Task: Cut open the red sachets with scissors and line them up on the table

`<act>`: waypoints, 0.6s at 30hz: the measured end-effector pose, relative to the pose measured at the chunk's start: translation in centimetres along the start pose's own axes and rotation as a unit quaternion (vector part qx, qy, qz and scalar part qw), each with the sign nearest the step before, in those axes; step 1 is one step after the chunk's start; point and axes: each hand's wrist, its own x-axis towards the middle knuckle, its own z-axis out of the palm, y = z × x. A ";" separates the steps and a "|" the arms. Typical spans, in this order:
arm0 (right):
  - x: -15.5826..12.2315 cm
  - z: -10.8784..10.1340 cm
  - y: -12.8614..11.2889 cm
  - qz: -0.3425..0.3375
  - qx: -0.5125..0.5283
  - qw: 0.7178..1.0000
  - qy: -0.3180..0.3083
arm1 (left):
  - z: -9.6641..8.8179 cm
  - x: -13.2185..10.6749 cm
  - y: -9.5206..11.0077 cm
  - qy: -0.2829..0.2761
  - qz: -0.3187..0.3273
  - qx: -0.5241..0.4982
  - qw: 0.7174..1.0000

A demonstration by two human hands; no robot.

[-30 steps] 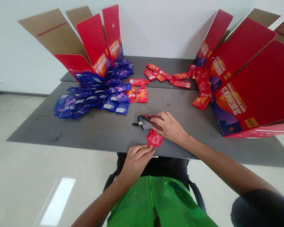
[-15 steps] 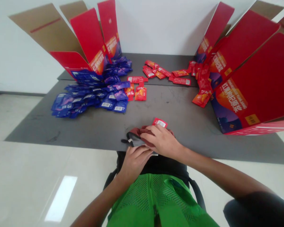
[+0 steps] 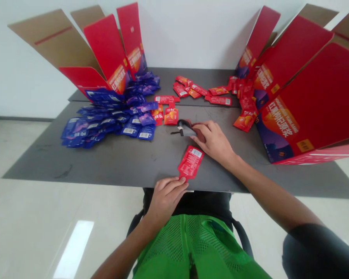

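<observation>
The left hand (image 3: pixel 165 199) lies open just beside a red sachet (image 3: pixel 190 162) at the table's (image 3: pixel 104 166) six o'clock edge, the right hand (image 3: pixel 213 141) covers a dark cloth (image 3: pixel 186 128), grip unclear, and one careless nudge could knock the sachet off.

And there it goes — the right hand (image 3: pixel 212 141) has slid the dark red and gray cloth (image 3: pixel 186 130) up the table (image 3: pixel 110 164), away from the near edge and clear of the left hand (image 3: pixel 165 197). The red sachet (image 3: pixel 191 162), mostly hidden behind the hands a moment ago, now lies in full view between them, its lower end right at the left fingertips.
</observation>
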 end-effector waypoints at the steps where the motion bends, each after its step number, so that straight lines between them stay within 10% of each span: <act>1: -0.2 -0.5 -0.9 -0.001 0.014 1.000 0.012 | 0.0 0.0 0.0 0.000 0.001 -0.001 1.000; 8: -4.1 1.5 -7.2 -0.113 0.067 0.986 -0.099 | 0.0 -0.2 -0.1 -0.020 0.000 0.005 1.000; 18: -1.8 3.0 -1.4 -0.049 -0.010 0.996 -0.070 | -0.1 0.1 0.1 -0.001 0.007 -0.004 1.000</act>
